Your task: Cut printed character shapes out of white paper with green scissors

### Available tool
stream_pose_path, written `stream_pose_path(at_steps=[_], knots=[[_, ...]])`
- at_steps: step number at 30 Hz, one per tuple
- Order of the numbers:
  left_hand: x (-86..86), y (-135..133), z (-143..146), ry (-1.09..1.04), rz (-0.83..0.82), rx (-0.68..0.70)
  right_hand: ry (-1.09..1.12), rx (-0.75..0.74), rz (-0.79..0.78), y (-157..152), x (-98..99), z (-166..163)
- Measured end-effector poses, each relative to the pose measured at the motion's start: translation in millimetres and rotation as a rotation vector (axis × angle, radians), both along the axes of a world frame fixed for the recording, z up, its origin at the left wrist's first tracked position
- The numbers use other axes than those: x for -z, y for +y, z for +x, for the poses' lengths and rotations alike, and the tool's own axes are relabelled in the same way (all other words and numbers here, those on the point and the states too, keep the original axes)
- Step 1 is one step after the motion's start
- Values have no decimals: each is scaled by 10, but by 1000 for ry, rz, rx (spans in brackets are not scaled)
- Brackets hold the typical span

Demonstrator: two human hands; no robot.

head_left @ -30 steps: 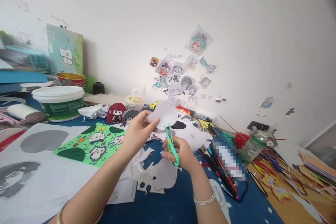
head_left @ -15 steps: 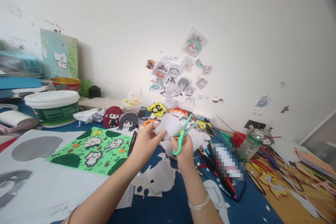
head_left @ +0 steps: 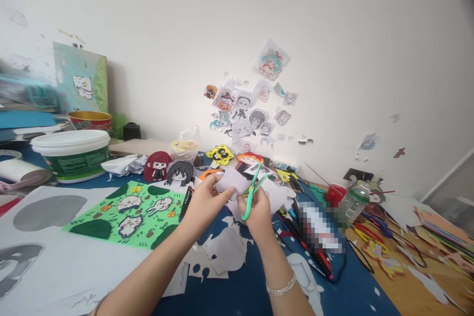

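While the left hand (head_left: 211, 197) pinches a small white paper piece (head_left: 232, 180), the right hand (head_left: 261, 207) grips green plastic-handled scissors (head_left: 248, 206) at the paper's three o'clock — cut white paper scraps (head_left: 226, 251) lie at six, though how much cutting remains is unclear.

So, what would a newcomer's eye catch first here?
Probably the open mint-green scissors in the right-hand grip, beside the white paper piece in the left-hand grip. Next, the bright-green sheet with cartoon figures at left on the blue tabletop, and the cartoon paper pictures clustered on the white wall.
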State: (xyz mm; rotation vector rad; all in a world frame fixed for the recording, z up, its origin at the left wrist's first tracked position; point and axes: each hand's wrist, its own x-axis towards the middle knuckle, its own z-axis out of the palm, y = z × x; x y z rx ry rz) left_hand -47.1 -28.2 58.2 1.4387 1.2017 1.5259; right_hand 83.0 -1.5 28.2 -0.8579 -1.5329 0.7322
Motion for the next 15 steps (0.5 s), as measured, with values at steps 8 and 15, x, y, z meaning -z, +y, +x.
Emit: stream_pose_path(at_steps=[8,15], knots=[[51,41,-66,100,-29,-51,-52,-92,32,20,18,4],[37,14,-45,23,-7,-82,-120,-36,81,-18,-6,10]])
